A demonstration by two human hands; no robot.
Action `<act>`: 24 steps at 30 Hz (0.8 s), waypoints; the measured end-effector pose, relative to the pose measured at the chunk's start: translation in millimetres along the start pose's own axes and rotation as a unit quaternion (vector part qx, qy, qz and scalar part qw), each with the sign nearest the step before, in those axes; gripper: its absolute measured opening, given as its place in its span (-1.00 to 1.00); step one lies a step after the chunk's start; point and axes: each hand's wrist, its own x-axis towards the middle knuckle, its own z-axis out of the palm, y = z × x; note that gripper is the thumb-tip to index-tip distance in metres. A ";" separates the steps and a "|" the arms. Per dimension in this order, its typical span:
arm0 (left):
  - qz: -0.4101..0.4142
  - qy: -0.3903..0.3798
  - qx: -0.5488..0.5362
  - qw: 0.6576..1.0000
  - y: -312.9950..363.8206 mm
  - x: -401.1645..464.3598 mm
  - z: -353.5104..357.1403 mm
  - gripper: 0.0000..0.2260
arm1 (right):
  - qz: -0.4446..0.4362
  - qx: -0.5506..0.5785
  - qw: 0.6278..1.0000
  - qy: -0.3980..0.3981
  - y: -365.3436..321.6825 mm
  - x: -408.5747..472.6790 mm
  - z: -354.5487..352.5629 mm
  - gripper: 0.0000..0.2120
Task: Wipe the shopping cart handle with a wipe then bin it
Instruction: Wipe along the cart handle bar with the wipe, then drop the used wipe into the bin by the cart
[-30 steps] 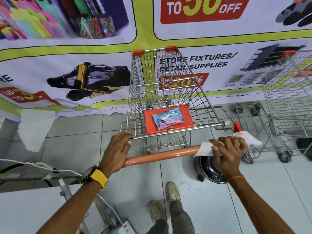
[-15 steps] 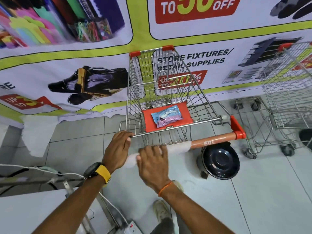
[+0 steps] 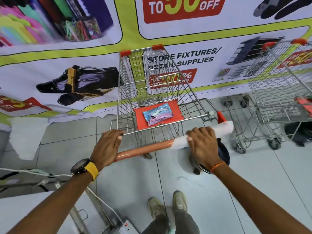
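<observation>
So, biggest first: the cart (image 3: 157, 85) stands nose to the banner wall (image 3: 50, 56), w/ a second cart (image 3: 280, 81) parked just to its right. That leaves little room fwd or on the right side, but open floor (image 3: 128, 179) behind and to the left where the person stands.

The handle (image 3: 145, 148) runs across in front of the person, orange, w/ a red end cap (image 3: 220, 117) at the far right. The left hand (image 3: 108, 147) is wrapped round the left end, prob. to keep the cart from rolling while the other hand rubs. The right hand (image 3: 202, 147) is curled over the right part of the bar, gripping the wipe (image 3: 222, 129) wrapped round it; white edges stick out both sides of the fist, the outer one nearly at the cap, so that end looks about covered.

The bin (image 3: 222, 152) (dark, round, half hidden under the right wrist) sits on the floor just below the handle's right end, so the drop should be short, though the second cart's wheels crowd that spot.

Smallest: the wipes pack (image 3: 157, 114) lies flat on the orange seat flap (image 3: 175, 108) in the basket, out of the way yet close.
</observation>
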 end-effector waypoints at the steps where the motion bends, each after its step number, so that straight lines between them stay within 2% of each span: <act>1: -0.001 -0.003 0.003 1.000 -0.5 -0.1 -0.3 -0.57 | 0.002 0.012 1.000 -0.001 14.5 -0.6 -5.2 -0.49; 3: -0.004 -0.010 0.015 1.000 -1.2 -0.2 0.2 -0.57 | -0.005 0.011 1.000 -0.005 41.0 -0.9 -13.7 -0.52; 5: -0.004 -0.016 0.026 1.000 -2.4 0.3 0.3 -0.58 | -0.027 -0.035 0.999 -0.018 67.3 -0.4 -20.3 -0.61; 10: -0.015 -0.028 0.088 0.996 9.5 1.8 -1.2 -0.58 | -0.055 -0.124 0.990 -0.048 125.6 2.4 -67.1 -0.60; 14: 0.003 -0.008 0.163 0.987 45.1 2.1 -3.8 -0.57 | 0.106 -0.033 0.993 0.036 135.1 -10.6 -101.0 -0.72; 16: 0.017 -0.001 0.176 0.984 64.8 0.4 -1.8 -0.54 | 0.202 0.064 0.977 0.012 142.0 -17.6 -105.8 -0.74; 17: 0.029 -0.003 0.178 0.984 78.2 -0.1 1.5 -0.53 | 0.266 0.186 0.946 -0.010 146.6 -23.5 -105.9 -0.72; 18: 0.040 -0.006 0.178 0.983 92.8 0.0 5.8 -0.54 | 0.342 0.358 0.869 -0.014 145.9 -28.6 -107.2 -0.66; 19: 0.053 -0.006 0.174 0.983 113.4 2.1 13.2 -0.55 | 0.412 0.531 0.741 0.003 147.0 -35.4 -111.2 -0.62; 20: 0.060 -0.005 0.168 0.984 131.8 4.4 19.9 -0.57 | 0.463 0.635 0.618 0.028 149.2 -39.7 -113.1 -0.62; 21: 0.070 -0.001 0.162 0.984 151.1 7.1 27.0 -0.59 | 0.489 0.683 0.541 0.041 154.1 -44.3 -114.4 -0.64; 22: 0.081 0.003 0.158 0.984 171.0 10.3 34.8 -0.60 | 0.497 0.705 0.505 0.032 159.7 -50.5 -115.1 -0.67; 23: 0.093 0.005 0.155 0.983 188.9 13.3 41.9 -0.60 | 0.494 0.717 0.491 0.013 164.2 -56.6 -115.4 -0.72; 24: 0.105 0.007 0.153 0.983 210.8 17.6 50.6 -0.60 | 0.487 0.719 0.496 -0.002 174.7 -64.6 -118.5 -0.77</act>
